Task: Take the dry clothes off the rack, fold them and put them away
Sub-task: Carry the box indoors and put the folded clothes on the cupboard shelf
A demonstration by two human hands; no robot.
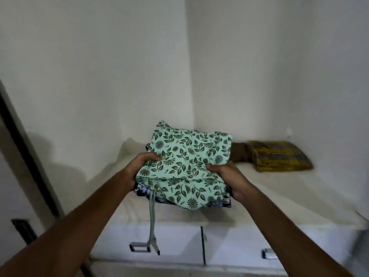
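Observation:
A stack of folded clothes (185, 162) is held over the white wardrobe shelf (279, 188). Its top piece is mint green with a dark leaf and flower print; dark patterned pieces show underneath. My left hand (139, 166) grips the stack's left side and my right hand (229, 176) grips its right side, thumbs on top. A pale green drawstring (151, 220) hangs down from the front of the stack.
A folded yellow and brown cloth (279, 156) lies at the back right of the shelf. Below the shelf are two white drawers with metal handles (139, 246). White walls close in the shelf at the back and right. A dark door edge (26, 148) runs at the left.

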